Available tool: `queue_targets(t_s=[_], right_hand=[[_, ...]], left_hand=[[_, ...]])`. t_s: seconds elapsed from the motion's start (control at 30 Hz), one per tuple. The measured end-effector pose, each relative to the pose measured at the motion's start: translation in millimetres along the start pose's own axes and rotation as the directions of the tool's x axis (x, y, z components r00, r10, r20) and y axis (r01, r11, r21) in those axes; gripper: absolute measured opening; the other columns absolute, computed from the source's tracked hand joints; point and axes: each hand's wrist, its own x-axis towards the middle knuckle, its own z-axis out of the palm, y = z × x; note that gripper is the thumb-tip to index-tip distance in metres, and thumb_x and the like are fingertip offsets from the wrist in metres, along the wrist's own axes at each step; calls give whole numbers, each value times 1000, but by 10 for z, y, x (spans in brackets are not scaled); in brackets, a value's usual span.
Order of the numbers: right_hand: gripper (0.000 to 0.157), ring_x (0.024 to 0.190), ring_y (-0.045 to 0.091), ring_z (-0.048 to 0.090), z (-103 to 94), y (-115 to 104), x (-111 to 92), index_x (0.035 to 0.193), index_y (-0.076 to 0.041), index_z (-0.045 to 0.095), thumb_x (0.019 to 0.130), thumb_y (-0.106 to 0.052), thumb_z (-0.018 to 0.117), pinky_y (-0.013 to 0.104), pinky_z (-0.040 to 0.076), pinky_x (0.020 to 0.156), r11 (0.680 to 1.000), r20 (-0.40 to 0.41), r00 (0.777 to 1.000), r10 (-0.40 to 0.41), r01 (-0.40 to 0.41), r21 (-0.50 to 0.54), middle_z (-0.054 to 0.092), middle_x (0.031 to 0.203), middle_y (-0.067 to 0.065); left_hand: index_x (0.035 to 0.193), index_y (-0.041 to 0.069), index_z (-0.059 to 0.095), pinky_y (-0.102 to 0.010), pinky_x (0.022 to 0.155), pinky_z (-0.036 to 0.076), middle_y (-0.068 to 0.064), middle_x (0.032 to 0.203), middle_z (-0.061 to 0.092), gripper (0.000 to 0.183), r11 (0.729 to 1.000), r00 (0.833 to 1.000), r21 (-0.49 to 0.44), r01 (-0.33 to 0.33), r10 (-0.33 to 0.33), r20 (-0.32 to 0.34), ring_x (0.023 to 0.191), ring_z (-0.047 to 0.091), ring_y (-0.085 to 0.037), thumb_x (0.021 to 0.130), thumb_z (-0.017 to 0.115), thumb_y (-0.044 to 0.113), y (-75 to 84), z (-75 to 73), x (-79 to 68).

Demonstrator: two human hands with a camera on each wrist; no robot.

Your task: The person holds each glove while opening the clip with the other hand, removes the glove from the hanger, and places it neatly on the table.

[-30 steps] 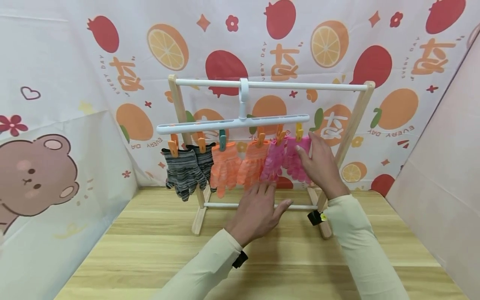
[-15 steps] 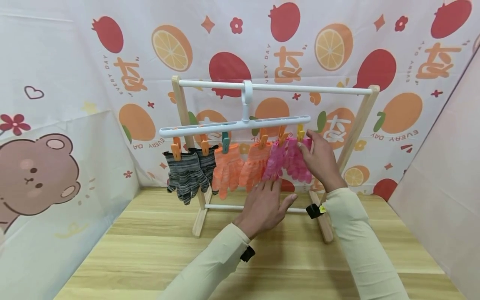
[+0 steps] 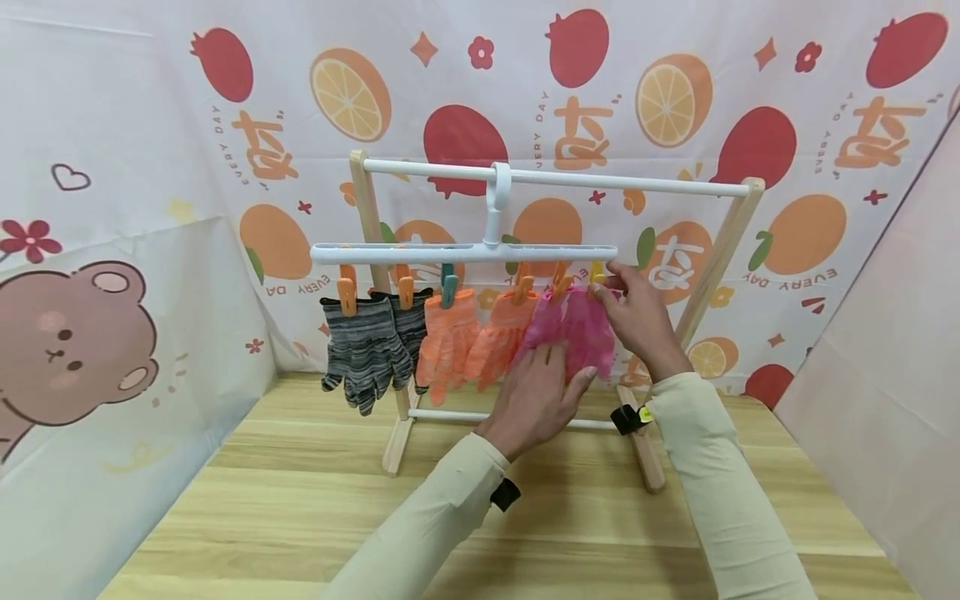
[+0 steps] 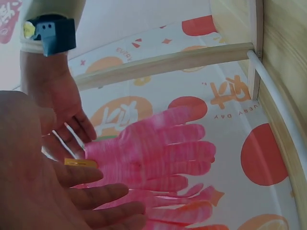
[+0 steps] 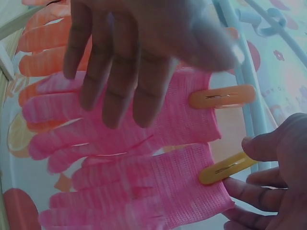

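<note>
Striped black-and-grey gloves (image 3: 365,346), orange gloves (image 3: 448,337) and pink gloves (image 3: 588,333) hang by clothespins from a white hanger (image 3: 420,253). Thumb and fingers of my right hand (image 3: 641,321) pinch the yellow clothespin (image 5: 225,170) at the rightmost pink glove's cuff. My left hand (image 3: 531,398) reaches up in front of the pink pair, fingers extended, over the lower part of the left pink glove. The right wrist view shows those straight fingers (image 5: 112,81) across the pink fabric; whether they press on it I cannot tell.
A wooden rack (image 3: 716,250) carries the hanger on its white top rod (image 3: 637,182); a lower rod (image 3: 450,415) runs near the table (image 3: 255,508). Fruit-printed cloth (image 3: 465,75) stands behind, and a bear-printed cloth (image 3: 67,350) at the left.
My left hand has moved slightly right and up onto the pink gloves. My right hand has shifted to the yellow clothespin. The hanger, tilted before, now hangs nearly level.
</note>
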Motion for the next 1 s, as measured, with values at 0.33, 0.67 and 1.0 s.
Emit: queue_targets(t_s=[0.33, 0.67, 1.0], right_hand=[[53, 101, 30, 57, -51, 76, -120, 141, -3, 57, 103, -39, 61, 41, 51, 78, 992, 27, 1000, -5, 2, 124, 64, 119, 17], [45, 75, 21, 50, -66, -34, -177, 125, -6, 65, 98, -43, 66, 29, 41, 50, 961, 65, 998, 24, -41, 275, 67, 109, 12], [44, 64, 12, 44, -96, -76, -233, 132, -4, 63, 101, -36, 64, 24, 35, 46, 934, 60, 998, 25, -45, 354, 59, 94, 6]], left_hand=[[149, -4, 42, -41, 109, 43, -17, 138, 56, 60, 992, 997, -100, 81, -81, 8, 128, 54, -29, 106, 52, 37, 15, 14, 99], [140, 6, 53, -43, 98, 51, -10, 132, 64, 43, 897, 960, -375, 232, -274, -62, 118, 63, -26, 104, 60, 28, -81, 67, 321], [118, 11, 67, -32, 79, 54, -1, 105, 69, 20, 665, 916, -679, 311, -400, 27, 93, 63, -17, 102, 64, 23, -48, 91, 452]])
